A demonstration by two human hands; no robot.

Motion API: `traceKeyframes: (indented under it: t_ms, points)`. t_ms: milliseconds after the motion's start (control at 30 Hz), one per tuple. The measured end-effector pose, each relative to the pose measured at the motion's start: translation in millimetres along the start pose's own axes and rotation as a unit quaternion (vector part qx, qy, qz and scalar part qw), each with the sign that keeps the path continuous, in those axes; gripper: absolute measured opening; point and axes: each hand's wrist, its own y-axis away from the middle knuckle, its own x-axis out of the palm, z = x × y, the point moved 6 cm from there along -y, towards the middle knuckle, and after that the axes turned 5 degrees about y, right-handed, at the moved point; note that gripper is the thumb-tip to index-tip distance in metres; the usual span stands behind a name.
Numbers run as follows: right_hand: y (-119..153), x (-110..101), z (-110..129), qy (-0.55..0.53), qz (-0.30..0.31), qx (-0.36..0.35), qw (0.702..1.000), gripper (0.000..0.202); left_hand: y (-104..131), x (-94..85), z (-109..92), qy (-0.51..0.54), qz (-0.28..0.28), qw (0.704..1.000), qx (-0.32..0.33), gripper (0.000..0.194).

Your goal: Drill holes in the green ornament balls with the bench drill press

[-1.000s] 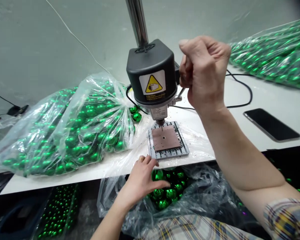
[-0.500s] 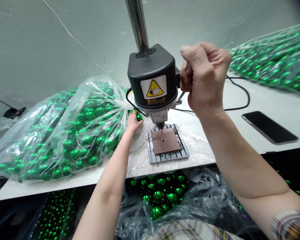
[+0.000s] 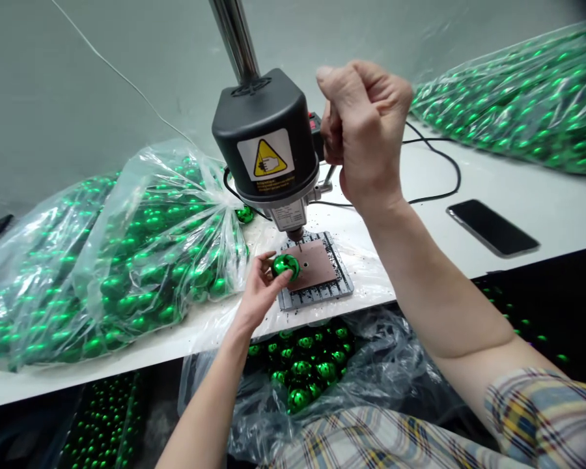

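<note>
My left hand (image 3: 264, 283) pinches a shiny green ball (image 3: 286, 267) between thumb and fingers, at the left side of a brown square board (image 3: 317, 264) with a small hole in it. The board lies on a grooved metal base plate (image 3: 339, 290) sprinkled with dark chips. Above it is a black bench drill (image 3: 261, 130) with a yellow warning label; its thin bit points down at the board. My right hand (image 3: 366, 124) is raised at the drill's right side, its fingers curled closed around what looks like the feed lever, mostly hidden by the hand.
A clear plastic bag of green balls (image 3: 146, 247) fills the table's left; another bag (image 3: 527, 98) lies at the back right. A phone (image 3: 493, 228) and a black cable (image 3: 449, 166) lie on the right. Below the table edge, more green balls (image 3: 303, 368) sit in plastic.
My left hand has come from the bag's mouth to the board, bringing a green ball. My right hand stays at the drill's side. The view has shifted somewhat to the right.
</note>
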Motion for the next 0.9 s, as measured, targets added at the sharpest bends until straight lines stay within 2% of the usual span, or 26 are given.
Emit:
traceKeyframes:
  t_ms: [100,200,400,500,633,900]
  points:
    - [-1,0,0,-0.019,0.009,-0.016,1.000,0.060,-5,10.7,16,-0.022,-0.027,0.999,0.011,0.058]
    - [-1,1,1,-0.003,0.022,-0.015,1.000,0.065,-15,14.7,21,-0.057,-0.049,0.997,0.033,0.059]
    - [0,0,3,0.016,0.009,-0.014,1.000,0.064,-24,23.2,19,-0.105,-0.043,0.993,0.038,0.058]
    - [0,1,2,0.023,0.022,-0.008,0.999,0.065,-22,29.7,13,-0.148,-0.046,0.985,0.073,0.054]
    - [0,1,3,0.013,0.007,-0.001,1.000,0.068,-22,37.5,10,-0.187,-0.044,0.974,0.122,0.050]
    - [28,-11,16,-0.002,-0.002,-0.045,0.999,0.062,-25,37.5,21,-0.163,-0.046,0.982,0.080,0.057]
